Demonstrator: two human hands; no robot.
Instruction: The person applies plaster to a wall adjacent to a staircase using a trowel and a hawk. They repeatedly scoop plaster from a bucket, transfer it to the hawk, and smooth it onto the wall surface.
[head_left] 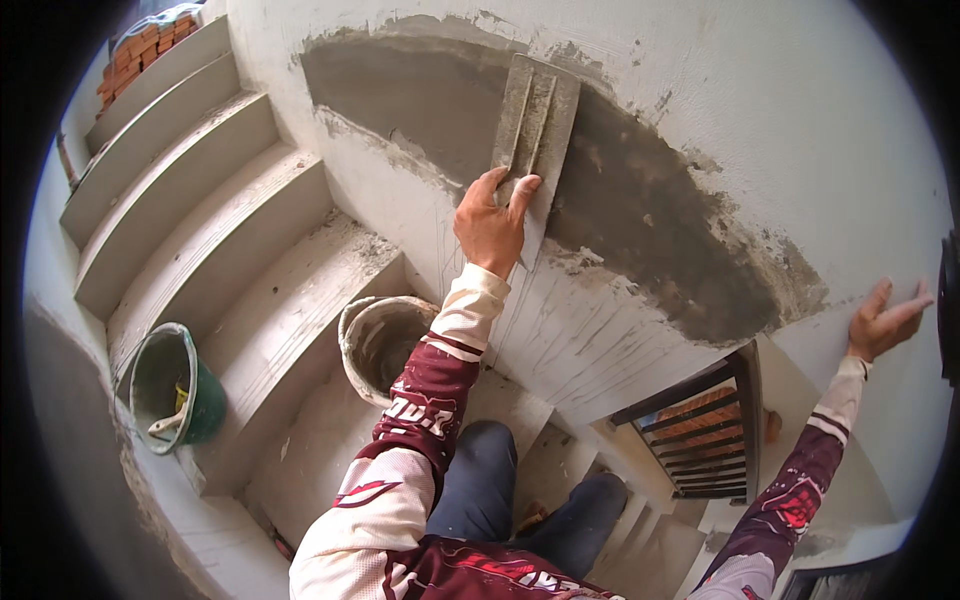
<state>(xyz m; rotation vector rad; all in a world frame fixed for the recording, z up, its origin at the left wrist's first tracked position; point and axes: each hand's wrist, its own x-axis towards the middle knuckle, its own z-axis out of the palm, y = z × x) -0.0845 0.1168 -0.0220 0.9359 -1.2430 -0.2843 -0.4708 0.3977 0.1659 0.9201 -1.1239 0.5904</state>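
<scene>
My left hand [491, 222] grips a long grey plastering trowel [525, 110] from below, with the fingers closed round its handle. The blade lies against a dark patch of wet-looking mortar [640, 200] on the white wall, about midway along the patch. Grey mortar stretches to both sides of the blade, and its edges are ragged. Out to the right, my right hand [885, 322] rests at the wall with its fingers spread, holding nothing. Below my left forearm stands a mortar-coated bucket [362, 345], partly hidden by the sleeve.
Curved concrete steps [225, 215] climb along the left. A green bucket [205, 400] with a brush [172, 418] in it sits on a step. Stacked orange bricks [140, 60] lie at the top. A dark slatted railing [700, 430] is at lower right, with more steps below.
</scene>
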